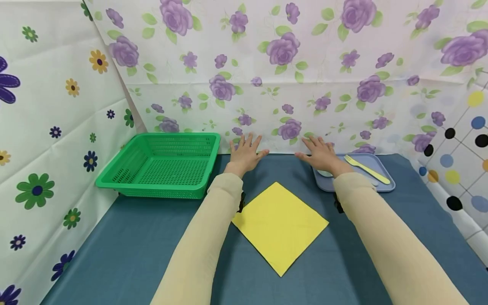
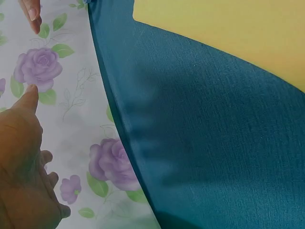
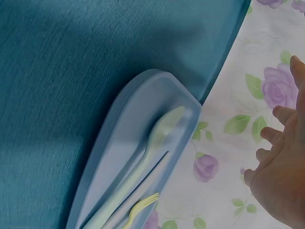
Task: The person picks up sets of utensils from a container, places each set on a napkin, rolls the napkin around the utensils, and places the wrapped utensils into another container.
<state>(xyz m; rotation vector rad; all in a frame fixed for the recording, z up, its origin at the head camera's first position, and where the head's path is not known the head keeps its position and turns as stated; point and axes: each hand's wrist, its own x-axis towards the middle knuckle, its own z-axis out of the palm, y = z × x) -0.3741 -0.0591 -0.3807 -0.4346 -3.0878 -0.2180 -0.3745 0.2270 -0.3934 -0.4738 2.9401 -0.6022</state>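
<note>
With fingers spread, my left hand (image 1: 245, 157) hovers over the back of the table, between the green basket and the yellow napkin (image 1: 280, 228). My right hand (image 1: 322, 157) is also spread, its wrist over the left part of a blue-grey tray (image 1: 388, 178). Both palms hold nothing. On the tray lie a yellow fork (image 1: 367, 169), a pale green spoon (image 3: 159, 136) and a thin pale utensil (image 3: 138, 191) between them in the right wrist view. The napkin lies flat as a diamond, one corner toward the back. In the left wrist view, the left hand (image 2: 21, 167) shows against the flowered cloth.
A green perforated basket (image 1: 150, 186) stands at the back left beside the side cloth. Flowered cloth (image 1: 251, 55) hangs behind the table, and a dotted cloth (image 1: 457, 161) borders the right. A dark blue cloth (image 1: 160, 237) covers the table.
</note>
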